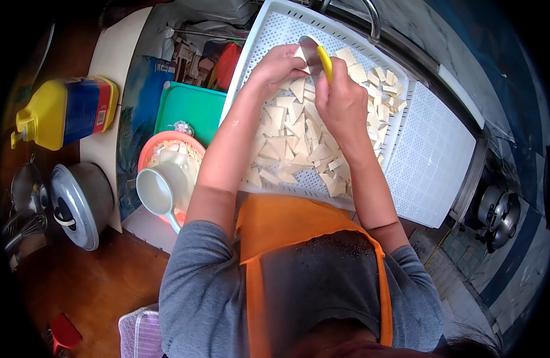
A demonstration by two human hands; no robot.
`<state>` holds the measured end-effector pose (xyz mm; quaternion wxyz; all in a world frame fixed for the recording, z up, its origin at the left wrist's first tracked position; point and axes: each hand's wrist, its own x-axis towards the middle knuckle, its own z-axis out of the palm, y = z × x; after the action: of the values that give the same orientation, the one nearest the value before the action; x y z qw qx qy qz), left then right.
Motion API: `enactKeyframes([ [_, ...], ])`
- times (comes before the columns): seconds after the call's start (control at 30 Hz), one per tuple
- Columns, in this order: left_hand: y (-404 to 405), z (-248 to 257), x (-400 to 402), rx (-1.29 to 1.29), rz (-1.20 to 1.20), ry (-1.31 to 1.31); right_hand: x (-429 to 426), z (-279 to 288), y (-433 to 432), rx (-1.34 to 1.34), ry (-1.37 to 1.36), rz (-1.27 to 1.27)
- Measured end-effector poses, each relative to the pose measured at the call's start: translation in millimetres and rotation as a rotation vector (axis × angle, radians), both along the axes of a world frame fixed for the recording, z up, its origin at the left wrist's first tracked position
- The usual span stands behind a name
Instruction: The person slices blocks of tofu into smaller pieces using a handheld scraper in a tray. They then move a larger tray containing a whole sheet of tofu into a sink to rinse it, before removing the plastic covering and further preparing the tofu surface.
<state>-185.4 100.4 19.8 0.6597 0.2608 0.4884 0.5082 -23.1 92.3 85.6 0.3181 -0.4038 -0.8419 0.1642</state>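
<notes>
My right hand [344, 100] grips the yellow handle of a knife [325, 66], whose broad metal blade points up and away from me. Against the blade, my left hand [277, 66] holds a pale piece of what looks like firm tofu [301, 54] between thumb and fingers; the blade partly hides it. Both hands are above a white perforated plastic tray [281, 27]. Many triangular cut pieces [297, 127] lie heaped in its middle and near side. Smaller chunks [384, 91] are gathered along the right side.
Left of the tray are a green tray [190, 105] and a pink bowl [145, 154] of pale shreds with a light dipper [155, 185]. Farther left stand a yellow jug [47, 114] and a lidded metal pot [76, 208]. A curved faucet [374, 20] rises behind; another white perforated panel [429, 156] lies right.
</notes>
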Motion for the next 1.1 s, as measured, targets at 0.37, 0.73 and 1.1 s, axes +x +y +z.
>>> enactKeyframes([
  [0.37,5.6,2.6,2.7,-0.019,0.004,0.145,-12.3,-22.3,8.3,0.009,-0.026,-0.02],
  [0.73,77.1,-7.3,-4.6,0.446,-0.256,1.613,28.7,-25.1,-0.4,-0.16,0.193,-0.191],
  [1.1,42.9,-24.8,3.7,0.434,-0.261,1.652,46.4,-14.9,11.0,-0.107,0.147,-0.273],
])
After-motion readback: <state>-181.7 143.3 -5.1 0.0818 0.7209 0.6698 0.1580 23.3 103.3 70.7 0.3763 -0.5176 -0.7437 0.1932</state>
